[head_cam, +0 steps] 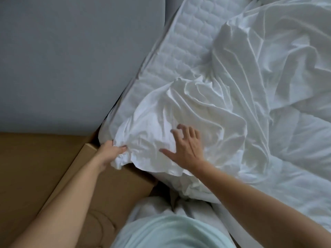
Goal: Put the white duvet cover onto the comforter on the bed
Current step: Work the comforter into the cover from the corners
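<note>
The white duvet cover (206, 108) lies crumpled over the near left corner of the bed, with folds running up to the right. My left hand (111, 151) grips a bunched corner of the cover at the bed's corner, fingers curled into the cloth. My right hand (186, 147) is spread flat with splayed fingers, pressing on the cover just right of that corner. The comforter (295, 158), softer and puffier, shows at the right and hangs over the near edge; how much of it sits inside the cover is hidden.
A quilted mattress (189, 42) is bare along the bed's left side, against a grey wall (71, 59). A brown wooden bed frame (114, 181) and tan floor (32, 167) lie below left. My pale green shirt (161, 233) fills the bottom.
</note>
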A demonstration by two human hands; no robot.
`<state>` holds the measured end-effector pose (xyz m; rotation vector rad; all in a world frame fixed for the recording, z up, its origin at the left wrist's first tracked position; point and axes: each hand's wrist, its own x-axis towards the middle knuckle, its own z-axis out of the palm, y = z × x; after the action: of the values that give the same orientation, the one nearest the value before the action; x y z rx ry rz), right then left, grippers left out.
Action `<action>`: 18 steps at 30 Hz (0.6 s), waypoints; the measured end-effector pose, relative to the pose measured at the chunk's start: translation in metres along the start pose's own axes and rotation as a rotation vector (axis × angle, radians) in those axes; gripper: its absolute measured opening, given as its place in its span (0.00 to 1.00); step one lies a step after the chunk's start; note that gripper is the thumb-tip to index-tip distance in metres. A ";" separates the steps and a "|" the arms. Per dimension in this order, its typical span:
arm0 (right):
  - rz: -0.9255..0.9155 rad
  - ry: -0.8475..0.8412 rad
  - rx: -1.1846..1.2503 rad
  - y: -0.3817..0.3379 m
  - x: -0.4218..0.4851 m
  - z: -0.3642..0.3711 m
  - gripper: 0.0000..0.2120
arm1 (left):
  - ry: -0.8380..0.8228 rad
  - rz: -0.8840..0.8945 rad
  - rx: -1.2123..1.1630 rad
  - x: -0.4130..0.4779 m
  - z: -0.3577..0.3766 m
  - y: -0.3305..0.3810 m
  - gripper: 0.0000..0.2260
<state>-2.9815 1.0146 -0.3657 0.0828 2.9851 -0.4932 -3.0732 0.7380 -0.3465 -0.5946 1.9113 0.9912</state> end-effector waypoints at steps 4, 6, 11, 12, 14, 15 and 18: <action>0.078 -0.261 -0.216 0.018 -0.081 0.009 0.33 | 0.127 -0.037 -0.067 -0.008 0.010 0.021 0.15; 0.176 -0.309 -0.271 0.035 -0.094 0.005 0.22 | 0.119 -0.081 -0.207 -0.016 0.020 0.034 0.16; 0.287 -0.367 -0.144 0.061 -0.087 -0.016 0.12 | -0.086 -0.031 -0.392 -0.050 0.051 0.067 0.07; 0.289 -0.353 -0.109 0.065 -0.091 -0.019 0.12 | -0.110 -0.012 -0.361 -0.056 0.054 0.071 0.13; 0.299 -0.312 -0.074 0.075 -0.109 -0.025 0.13 | -0.111 0.044 -0.297 -0.068 0.056 0.079 0.19; 0.323 -0.282 -0.071 0.081 -0.122 -0.028 0.13 | -0.090 0.085 -0.277 -0.074 0.054 0.083 0.18; 0.487 -0.201 -0.027 0.103 -0.169 -0.036 0.12 | 0.056 0.207 -0.213 -0.088 0.046 0.097 0.13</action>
<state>-2.8103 1.1182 -0.3440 0.6915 2.6388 -0.3732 -3.0765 0.8322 -0.2446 -0.5577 1.9596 1.3356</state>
